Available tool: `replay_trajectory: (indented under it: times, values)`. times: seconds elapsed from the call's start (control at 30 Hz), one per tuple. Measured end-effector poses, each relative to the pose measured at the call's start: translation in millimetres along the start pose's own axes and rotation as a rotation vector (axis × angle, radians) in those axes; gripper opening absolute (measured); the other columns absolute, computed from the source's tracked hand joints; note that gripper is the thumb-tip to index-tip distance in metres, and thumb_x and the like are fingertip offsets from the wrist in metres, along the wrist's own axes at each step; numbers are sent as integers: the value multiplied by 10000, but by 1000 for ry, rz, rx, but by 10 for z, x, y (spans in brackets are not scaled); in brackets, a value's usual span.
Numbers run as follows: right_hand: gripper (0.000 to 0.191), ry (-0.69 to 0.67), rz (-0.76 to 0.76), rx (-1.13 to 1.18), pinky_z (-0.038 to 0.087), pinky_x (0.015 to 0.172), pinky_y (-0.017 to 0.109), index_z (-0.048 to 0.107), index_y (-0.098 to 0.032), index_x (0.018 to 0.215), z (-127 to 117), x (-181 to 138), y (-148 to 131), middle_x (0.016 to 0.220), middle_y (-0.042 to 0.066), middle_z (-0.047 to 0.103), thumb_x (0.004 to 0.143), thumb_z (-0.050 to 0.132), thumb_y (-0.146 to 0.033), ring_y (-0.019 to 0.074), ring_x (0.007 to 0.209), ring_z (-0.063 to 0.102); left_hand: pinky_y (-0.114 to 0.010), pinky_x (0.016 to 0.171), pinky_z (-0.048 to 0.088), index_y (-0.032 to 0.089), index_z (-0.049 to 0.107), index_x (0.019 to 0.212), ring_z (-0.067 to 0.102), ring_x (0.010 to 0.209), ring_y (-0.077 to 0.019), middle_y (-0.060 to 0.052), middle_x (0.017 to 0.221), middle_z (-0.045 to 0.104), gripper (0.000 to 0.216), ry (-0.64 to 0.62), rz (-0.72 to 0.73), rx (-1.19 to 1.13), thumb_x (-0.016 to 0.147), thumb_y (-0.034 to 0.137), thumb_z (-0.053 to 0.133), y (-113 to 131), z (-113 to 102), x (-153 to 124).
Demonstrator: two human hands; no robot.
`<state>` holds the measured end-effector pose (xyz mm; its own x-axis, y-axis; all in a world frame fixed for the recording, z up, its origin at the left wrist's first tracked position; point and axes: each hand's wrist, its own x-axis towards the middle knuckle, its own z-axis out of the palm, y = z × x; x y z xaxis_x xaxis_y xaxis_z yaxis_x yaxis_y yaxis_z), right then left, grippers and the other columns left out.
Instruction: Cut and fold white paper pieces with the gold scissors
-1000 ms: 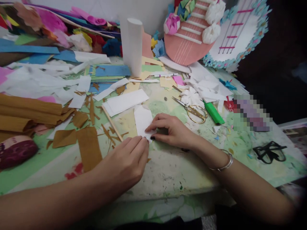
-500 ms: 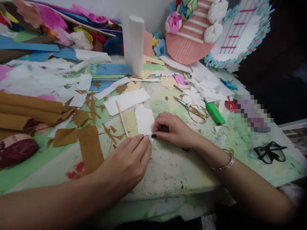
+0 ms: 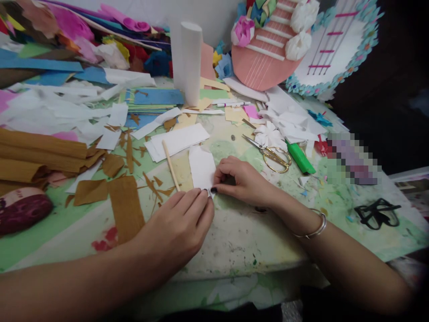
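Observation:
A small white paper piece (image 3: 202,166) with a shaped top edge lies flat on the table between my hands. My left hand (image 3: 187,219) has its fingers pressed together on the paper's lower end, which they partly hide. From the other side, my right hand (image 3: 239,181) pinches the lower right corner between thumb and curled fingers. A thin wooden stick (image 3: 170,165) leans across a stack of white paper strips (image 3: 187,136), just beyond my left fingers. Brown crepe paper (image 3: 126,208) lies left of my left hand, among small brown scraps.
Gold-handled scissors (image 3: 275,157) lie beyond my right hand, near a white paper flower (image 3: 268,134) and a green roll (image 3: 300,158). A white roll (image 3: 191,65) stands upright at the back. Paper-decorated guitar shapes (image 3: 264,62) lean behind. A dark red mouse (image 3: 25,209) sits far left.
My left hand has shifted very slightly to the right along the paper's lower end. My right hand and the paper look almost the same.

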<state>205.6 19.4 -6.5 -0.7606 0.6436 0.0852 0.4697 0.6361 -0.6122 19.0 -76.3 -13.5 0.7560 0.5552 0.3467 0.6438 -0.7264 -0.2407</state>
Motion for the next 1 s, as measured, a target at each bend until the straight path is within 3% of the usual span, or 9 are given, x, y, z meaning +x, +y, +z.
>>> replay_trajectory:
  times: [0.43,0.83,1.0]
  values:
    - [62,15,20,3,348,687,257,594,-148,727,13,1,10,724,13,537,767,639,-160,133,734,457,-388,696,534,29,658,970,638,883,-273,-200,965,682,330,50,17,13,845,50,354,-7,-18,5]
    - [79,21,47,25,345,675,252,598,-156,713,13,11,4,722,8,541,760,656,-181,128,725,462,-428,732,530,36,639,1021,611,941,-282,-219,1016,659,349,32,5,-82,867,59,328,-21,-5,-10]
    - [86,44,60,43,346,671,253,594,-153,706,29,2,12,714,3,532,746,668,-169,123,718,460,-403,693,540,12,630,1028,615,894,-276,-201,940,667,326,8,-3,-59,858,75,359,-33,17,18]
